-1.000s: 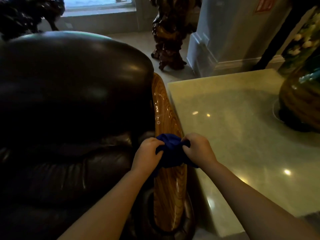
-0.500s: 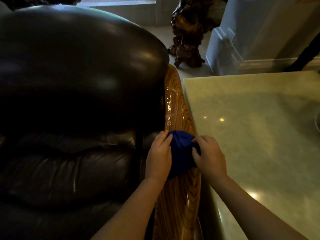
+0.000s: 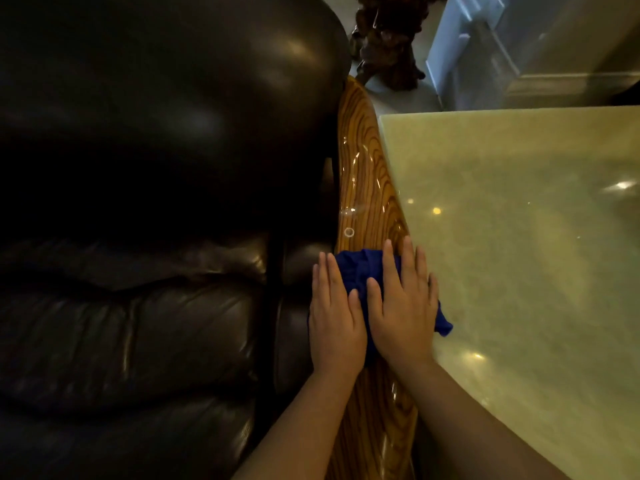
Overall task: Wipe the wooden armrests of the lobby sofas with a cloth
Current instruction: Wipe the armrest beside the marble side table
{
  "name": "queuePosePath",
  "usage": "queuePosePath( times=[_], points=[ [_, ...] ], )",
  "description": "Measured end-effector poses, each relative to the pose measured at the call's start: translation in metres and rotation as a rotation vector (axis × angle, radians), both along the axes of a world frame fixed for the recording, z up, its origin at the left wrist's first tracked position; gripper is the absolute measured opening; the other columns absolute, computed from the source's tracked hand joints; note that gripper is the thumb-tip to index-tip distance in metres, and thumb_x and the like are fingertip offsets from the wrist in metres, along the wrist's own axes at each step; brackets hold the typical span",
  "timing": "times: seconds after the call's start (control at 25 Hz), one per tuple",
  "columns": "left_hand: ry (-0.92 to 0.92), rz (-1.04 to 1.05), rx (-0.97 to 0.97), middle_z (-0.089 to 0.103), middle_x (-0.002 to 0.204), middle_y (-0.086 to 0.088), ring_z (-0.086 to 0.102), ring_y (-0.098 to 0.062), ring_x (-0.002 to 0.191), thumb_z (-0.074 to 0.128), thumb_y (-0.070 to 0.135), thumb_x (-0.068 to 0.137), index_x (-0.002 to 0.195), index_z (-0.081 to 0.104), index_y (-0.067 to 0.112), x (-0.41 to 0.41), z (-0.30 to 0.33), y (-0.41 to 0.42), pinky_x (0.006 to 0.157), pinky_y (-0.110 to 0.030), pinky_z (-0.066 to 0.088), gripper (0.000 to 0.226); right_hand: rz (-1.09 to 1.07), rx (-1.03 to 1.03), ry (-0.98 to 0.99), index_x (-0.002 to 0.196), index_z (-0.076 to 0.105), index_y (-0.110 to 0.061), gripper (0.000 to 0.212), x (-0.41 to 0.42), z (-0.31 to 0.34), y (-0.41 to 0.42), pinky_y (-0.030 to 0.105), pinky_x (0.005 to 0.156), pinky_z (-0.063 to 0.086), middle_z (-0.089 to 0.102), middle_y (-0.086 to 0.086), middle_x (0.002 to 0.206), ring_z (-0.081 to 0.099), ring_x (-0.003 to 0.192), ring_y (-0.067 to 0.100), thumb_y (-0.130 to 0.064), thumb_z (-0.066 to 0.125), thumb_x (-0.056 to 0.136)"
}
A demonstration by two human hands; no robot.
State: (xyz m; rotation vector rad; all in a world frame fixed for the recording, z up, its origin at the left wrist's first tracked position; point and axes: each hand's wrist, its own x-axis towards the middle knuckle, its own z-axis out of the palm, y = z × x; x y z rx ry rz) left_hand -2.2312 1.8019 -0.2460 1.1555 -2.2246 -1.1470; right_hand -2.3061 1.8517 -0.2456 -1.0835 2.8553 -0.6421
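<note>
Wood grain, glossy and striped dark on amber: the armrest [image 3: 363,174] runs as a long narrow strip from the bottom centre of the frame up to the upper centre, its long axis near vertical in the picture and leaning slightly left toward the top, where it narrows to a rounded tip.

We note the blue cloth [image 3: 360,271] lying across this strip at mid-frame, a little below centre. It is spread crosswise to the armrest's axis, and one corner hangs past the right edge of the wood, over the pale green stone tabletop [image 3: 519,237] that fills the right half of the frame.

Our left hand [image 3: 334,320] lies flat, palm down, on the left part of the cloth, fingers straight, close together and pointing up the frame along the armrest. Our right hand [image 3: 403,306] lies flat beside it, thumbs nearly touching, fingers extended and slightly spread, tips reaching just past the cloth's far edge onto bare wood. Neither hand is closed around the cloth; both press on top of it.

Dark leather sofa [image 3: 156,168] fills the left of the frame, its cushion touching the armrest's left edge. A dark carved wooden piece [image 3: 388,46] stands on the floor at upper centre, beyond the armrest's tip.
</note>
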Motion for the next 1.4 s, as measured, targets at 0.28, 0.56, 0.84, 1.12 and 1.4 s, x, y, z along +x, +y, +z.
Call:
queuePosePath(
  times=[0.28,0.56,0.84,1.12,1.4],
  points=[
    [0.089,-0.037,0.043,-0.017,0.147,0.019,-0.002,-0.005,0.141,0.023,0.033,0.096,0.131,-0.02,0.042,-0.036,0.002,-0.041,0.111,-0.026,0.015,0.056,-0.103,0.036,0.012,0.144,0.013,-0.02,0.058,-0.027,0.007,-0.038,0.046,0.113,0.018,0.018,0.009,0.155,0.009,0.143,0.022,-0.043,0.021,0.091],
    [0.102,-0.097,0.15,-0.009,0.155,0.005,0.0,-0.006,0.14,0.026,0.03,0.096,0.138,-0.015,0.032,-0.1,0.006,-0.104,0.111,-0.024,0.011,0.058,-0.138,-0.031,-0.099,0.144,0.015,-0.018,0.064,-0.087,0.016,-0.096,0.044,0.108,0.034,0.022,0.013,0.153,0.025,0.139,0.026,-0.05,0.024,0.089],
    [0.071,-0.071,0.017,-0.005,0.156,-0.009,0.001,-0.02,0.143,0.031,0.016,0.096,0.143,-0.001,0.01,-0.17,0.009,-0.17,0.115,-0.028,0.007,0.057,-0.12,-0.135,-0.326,0.143,0.012,-0.031,0.058,-0.16,0.01,-0.166,0.045,0.104,0.035,0.011,0.005,0.157,0.025,0.139,0.025,-0.049,0.029,0.091],
    [-0.011,-0.076,-0.175,-0.004,0.156,-0.009,0.0,-0.026,0.143,0.028,0.018,0.097,0.143,0.012,0.015,-0.186,0.007,-0.182,0.117,-0.038,0.011,0.05,-0.046,-0.241,-0.412,0.144,0.018,-0.023,0.053,-0.184,0.004,-0.182,0.043,0.112,0.025,0.019,0.014,0.154,0.023,0.139,0.027,-0.039,0.028,0.095],
    [-0.058,-0.238,-0.196,0.015,0.155,-0.004,0.001,-0.019,0.143,0.024,0.017,0.096,0.141,0.024,0.014,-0.116,0.01,-0.116,0.115,-0.027,-0.001,0.045,0.039,-0.218,-0.279,0.14,0.031,-0.02,0.046,-0.115,0.016,-0.096,0.032,0.114,0.019,0.026,0.011,0.152,0.022,0.14,0.02,-0.029,0.032,0.095]
  ],
)
